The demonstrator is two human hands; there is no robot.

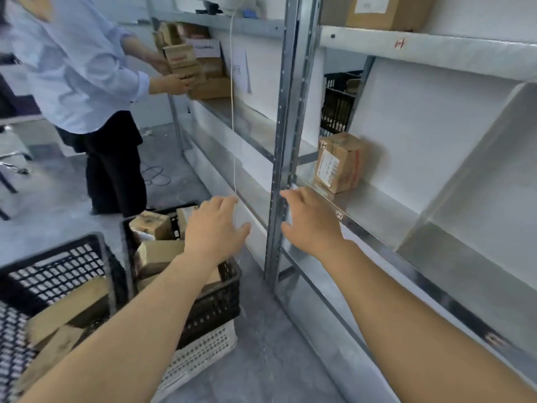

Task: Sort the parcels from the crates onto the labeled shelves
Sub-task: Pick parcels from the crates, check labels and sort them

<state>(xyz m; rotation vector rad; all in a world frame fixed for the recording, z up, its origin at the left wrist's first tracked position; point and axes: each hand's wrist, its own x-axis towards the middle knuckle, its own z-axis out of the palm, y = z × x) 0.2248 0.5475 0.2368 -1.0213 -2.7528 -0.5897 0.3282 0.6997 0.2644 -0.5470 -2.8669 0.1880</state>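
- Parcel (pixel 338 162): brown carton, white label facing you, stood slightly tilted at the left end of the marked shelf (pixel 377 203).
- Black crate (pixel 220 289): on the floor at your left, held several brown parcels.
- Second black crate (pixel 58 257): nearer you, held cartons too.
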